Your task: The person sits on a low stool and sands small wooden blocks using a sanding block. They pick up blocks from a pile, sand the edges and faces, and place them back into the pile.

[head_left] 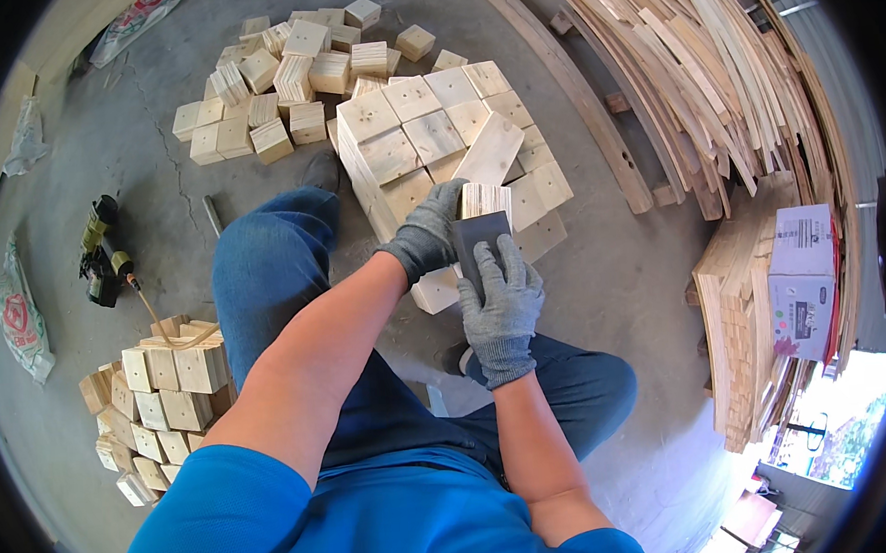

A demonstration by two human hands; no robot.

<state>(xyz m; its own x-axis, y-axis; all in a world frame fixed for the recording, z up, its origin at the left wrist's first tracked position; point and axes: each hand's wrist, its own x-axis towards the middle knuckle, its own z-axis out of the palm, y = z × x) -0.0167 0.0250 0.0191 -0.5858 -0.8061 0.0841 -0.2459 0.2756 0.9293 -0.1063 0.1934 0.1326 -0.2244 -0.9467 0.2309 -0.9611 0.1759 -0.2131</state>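
Observation:
My left hand (425, 233), in a grey knit glove, is closed on the side of a wooden block (485, 199) whose layered grain shows. My right hand (504, 308), gloved the same way, presses a flat dark grey sanding block (481, 236) against the near side of that block. Its thumb and fingers lie along the dark piece. Both hands are over the near edge of a neat stack of wooden blocks (412, 99), whose tops carry small dark dots. One flat piece of wood (490, 150) lies askew on the stack, just beyond my hands.
Loose wooden blocks (329, 73) are heaped beyond the stack. More blocks (188, 410) are piled at the left, near a nail gun (101, 249) with a hose. Long wooden strips (693, 73) and a white carton (802, 283) line the right. A long beam (574, 99) lies on the floor.

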